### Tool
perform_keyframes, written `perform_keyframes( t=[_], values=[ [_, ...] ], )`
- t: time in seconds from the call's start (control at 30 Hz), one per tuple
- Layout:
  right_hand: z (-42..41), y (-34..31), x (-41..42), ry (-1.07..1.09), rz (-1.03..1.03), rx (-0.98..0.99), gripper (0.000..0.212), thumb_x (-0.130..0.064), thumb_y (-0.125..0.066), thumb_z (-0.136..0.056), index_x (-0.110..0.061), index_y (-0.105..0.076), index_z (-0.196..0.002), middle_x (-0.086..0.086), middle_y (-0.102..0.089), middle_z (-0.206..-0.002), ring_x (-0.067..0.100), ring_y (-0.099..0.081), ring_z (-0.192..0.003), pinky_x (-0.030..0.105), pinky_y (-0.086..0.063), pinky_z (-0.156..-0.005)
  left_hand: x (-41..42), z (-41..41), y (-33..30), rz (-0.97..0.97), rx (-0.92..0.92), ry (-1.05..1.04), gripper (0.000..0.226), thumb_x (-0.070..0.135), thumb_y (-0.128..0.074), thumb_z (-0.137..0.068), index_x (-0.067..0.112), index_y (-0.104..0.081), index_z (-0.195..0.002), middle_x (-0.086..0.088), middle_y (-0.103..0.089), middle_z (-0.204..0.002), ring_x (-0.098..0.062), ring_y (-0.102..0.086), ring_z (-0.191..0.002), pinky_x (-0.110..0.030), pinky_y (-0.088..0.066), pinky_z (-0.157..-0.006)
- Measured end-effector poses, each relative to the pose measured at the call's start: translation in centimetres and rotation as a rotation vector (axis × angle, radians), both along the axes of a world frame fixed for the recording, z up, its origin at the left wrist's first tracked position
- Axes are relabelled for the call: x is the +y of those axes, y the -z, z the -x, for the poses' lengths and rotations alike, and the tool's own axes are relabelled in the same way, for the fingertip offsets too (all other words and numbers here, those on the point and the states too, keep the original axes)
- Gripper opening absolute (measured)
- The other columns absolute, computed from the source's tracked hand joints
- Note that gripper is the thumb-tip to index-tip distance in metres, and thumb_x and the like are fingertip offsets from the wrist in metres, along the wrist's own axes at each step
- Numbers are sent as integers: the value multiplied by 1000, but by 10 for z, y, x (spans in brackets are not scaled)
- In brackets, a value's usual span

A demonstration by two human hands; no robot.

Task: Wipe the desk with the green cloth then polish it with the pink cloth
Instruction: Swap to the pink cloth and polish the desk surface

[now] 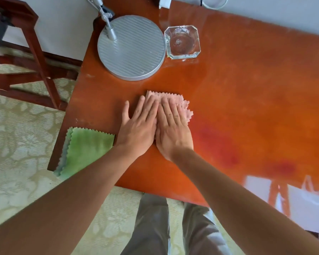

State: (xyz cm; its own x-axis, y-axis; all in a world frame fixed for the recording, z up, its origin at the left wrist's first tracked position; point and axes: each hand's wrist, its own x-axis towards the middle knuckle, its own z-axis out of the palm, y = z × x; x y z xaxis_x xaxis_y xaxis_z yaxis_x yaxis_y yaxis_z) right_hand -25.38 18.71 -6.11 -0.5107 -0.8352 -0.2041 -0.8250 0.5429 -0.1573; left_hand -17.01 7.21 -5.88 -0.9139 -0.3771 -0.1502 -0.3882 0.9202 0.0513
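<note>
Stage: I judge the wiping done and the polishing in hand.
Green cloth: my folded green microfibre cloth [85, 148] lies set aside at the near-left corner of the glossy orange-brown wooden desk [247, 100], overhanging its left edge.
Pink cloth: my folded pink zigzag-edged cloth [175, 101] lies near the left edge, before the round silver lamp base [131, 46].
Hands: my left hand [136, 126] and right hand [171, 131] press flat on the pink cloth, fingers straight, gripping nothing.
Left: most of the desk towards the right, I judge.

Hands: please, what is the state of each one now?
Left hand: open, fingers straight, pressing flat on the pink cloth.
Right hand: open, also pressing flat on it.
</note>
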Motion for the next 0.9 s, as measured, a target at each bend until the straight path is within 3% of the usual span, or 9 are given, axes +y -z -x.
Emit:
perform_keyframes(
  t=[0.13, 0.33, 0.53, 0.67, 0.8, 0.9],
  values=[
    [31, -6, -21, -21, -56, -25, 63, -36, -5, -104, -11, 14, -158, 8, 15, -169, 23, 17, -155, 40, 13, -125, -20, 27, -3, 55, -54, -29, 61, 38, 1, -106, 14, -2, -162, -4, -1, -170, -22, 2, -157, -53, 10, -121],
    [36, -19, -24, -4, -113, -78, 63, -33, -13, -107, -12, 14, -159, 8, 18, -168, 22, 20, -154, 41, 11, -126, -13, 41, -17, 51, -147, -30, 63, 30, -11, -103, 7, 2, -161, -12, 5, -170, -25, 8, -157, -45, -4, -127],
    [-16, -19, 35, -9, -98, -119, 65, -33, -5, -102, -7, 17, -158, 13, 22, -167, 26, 23, -153, 45, 8, -126, 38, -11, -26, -23, -118, 34, 63, 30, -6, -103, 7, -8, -161, -11, -4, -170, -25, -7, -157, -46, -18, -121],
    [-65, -22, 92, -30, -117, -169, 67, -30, -17, -105, -5, 17, -157, 13, 24, -165, 27, 26, -152, 47, 6, -126, 94, -61, -28, -76, -91, 57, 62, 27, -20, -103, 2, -23, -159, -16, -13, -168, -29, -19, -155, -50, -28, -118],
    [-82, -31, 129, -46, -97, -160, 64, -28, -25, -103, -3, -9, -160, 14, -2, -168, 29, 1, -156, 47, -16, -126, 127, -86, -33, -103, -114, 96, 60, 29, -26, -104, -1, -31, -155, -19, -20, -165, -33, -26, -152, -53, -38, -113],
    [-75, -32, 132, -54, -89, -187, 63, -30, -23, -104, -4, -9, -160, 12, 0, -168, 28, 2, -156, 46, -16, -126, 129, -78, -34, -119, -139, 70, 61, 32, -24, -104, 1, -28, -157, -17, -19, -166, -31, -24, -153, -54, -36, -114]
  ],
)
